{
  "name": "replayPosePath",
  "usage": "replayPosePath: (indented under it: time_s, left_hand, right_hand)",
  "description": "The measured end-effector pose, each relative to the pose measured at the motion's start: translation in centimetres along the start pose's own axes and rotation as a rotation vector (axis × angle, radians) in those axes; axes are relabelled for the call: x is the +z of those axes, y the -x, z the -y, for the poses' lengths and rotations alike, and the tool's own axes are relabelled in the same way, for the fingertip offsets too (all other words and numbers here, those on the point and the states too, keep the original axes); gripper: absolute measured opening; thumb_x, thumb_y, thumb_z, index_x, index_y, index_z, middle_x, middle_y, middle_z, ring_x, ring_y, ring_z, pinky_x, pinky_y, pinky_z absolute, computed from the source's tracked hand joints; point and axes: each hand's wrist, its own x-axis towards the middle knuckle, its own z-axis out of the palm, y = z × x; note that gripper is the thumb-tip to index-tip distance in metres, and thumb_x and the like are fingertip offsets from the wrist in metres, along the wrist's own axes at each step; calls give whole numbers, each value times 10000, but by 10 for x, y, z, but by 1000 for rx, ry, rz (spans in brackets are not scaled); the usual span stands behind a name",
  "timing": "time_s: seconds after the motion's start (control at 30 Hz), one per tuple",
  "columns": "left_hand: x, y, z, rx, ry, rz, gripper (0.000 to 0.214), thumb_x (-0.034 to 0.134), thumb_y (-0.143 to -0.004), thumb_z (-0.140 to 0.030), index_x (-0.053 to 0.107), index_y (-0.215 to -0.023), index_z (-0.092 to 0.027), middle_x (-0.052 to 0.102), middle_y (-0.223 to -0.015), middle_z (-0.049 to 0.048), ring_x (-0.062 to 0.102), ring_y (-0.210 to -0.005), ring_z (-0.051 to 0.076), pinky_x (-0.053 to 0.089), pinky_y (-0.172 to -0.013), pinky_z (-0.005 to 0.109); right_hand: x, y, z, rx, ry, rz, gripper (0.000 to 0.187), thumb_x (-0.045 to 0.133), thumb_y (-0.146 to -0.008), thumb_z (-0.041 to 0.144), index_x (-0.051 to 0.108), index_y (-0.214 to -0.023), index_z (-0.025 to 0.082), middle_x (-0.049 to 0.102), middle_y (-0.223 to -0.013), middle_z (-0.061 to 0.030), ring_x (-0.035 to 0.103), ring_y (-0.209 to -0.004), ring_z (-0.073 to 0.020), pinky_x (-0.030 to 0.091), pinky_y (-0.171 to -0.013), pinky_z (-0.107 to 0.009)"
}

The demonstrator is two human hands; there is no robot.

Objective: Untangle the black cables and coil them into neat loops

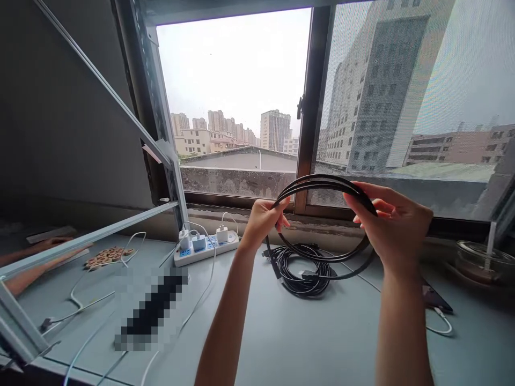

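Both hands hold up a flat black cable [317, 185] wound into a loop in front of the window. My left hand [263, 220] pinches the loop's left side with closed fingers. My right hand [392, 222] wraps round its right side. Below the loop, a bundle of coiled black cables [303, 268] lies on the grey table [306, 338]. One loose end of the held cable hangs down toward that bundle.
A white power strip [205, 247] with white chargers sits near the window sill, white cords [80, 305] trailing across the table. A phone [434, 297] lies at right, a glass dish [478, 260] beyond it. Metal frame bars [92, 230] cross at left. Small wooden pieces [107, 256] lie there.
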Motion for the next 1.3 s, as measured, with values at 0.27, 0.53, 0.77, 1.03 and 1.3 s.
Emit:
replayPosePath:
  time_s: [0.27, 0.53, 0.77, 1.03, 1.3]
  left_hand:
    - [25, 7, -11, 35, 402, -241, 598, 659, -703, -444, 242, -350, -200, 191, -273, -85, 200, -241, 21, 110, -291, 206]
    - [30, -7, 20, -197, 33, 7, 399, 576, -776, -440, 560, -499, -153, 539, -431, 4, 566, -400, 128, 439, -421, 213]
    - [44, 7, 19, -546, -37, 811, 686, 287, -858, -644, 665, -562, -155, 661, -548, 101, 588, -411, 172, 493, -465, 284]
    - [53, 9, 17, -324, 141, 640, 553, 356, -862, -629, 706, -899, -202, 702, -804, 72, 664, -718, 187, 516, -722, 310]
    - [54, -3, 18, 23, 431, -44, 397, 501, -826, -592, 525, -882, -199, 611, -591, -28, 678, -676, 166, 483, -589, 233]
  right_hand:
    - [26, 2, -7, 222, -130, 187, 333, 676, -742, 411, 690, -976, 174, 568, -478, 54, 509, -351, -86, 422, -347, -191]
    - [-8, 1, 20, 372, -497, 191, 354, 743, -662, 308, 704, -1003, 222, 258, -318, 141, 144, -277, -21, 110, -273, -173]
    - [8, 20, 35, 161, -468, -8, 306, 704, -719, 277, 713, -1023, 247, 277, -330, 131, 172, -270, -30, 126, -284, -203]
    - [8, 24, 28, -56, -662, 147, 350, 708, -688, 191, 712, -1028, 275, 343, -323, 120, 207, -243, -32, 156, -295, -207]
    - [44, 5, -5, 313, -871, -62, 401, 597, -719, 291, 584, -1114, 224, 309, -385, 139, 236, -287, -44, 205, -315, -171]
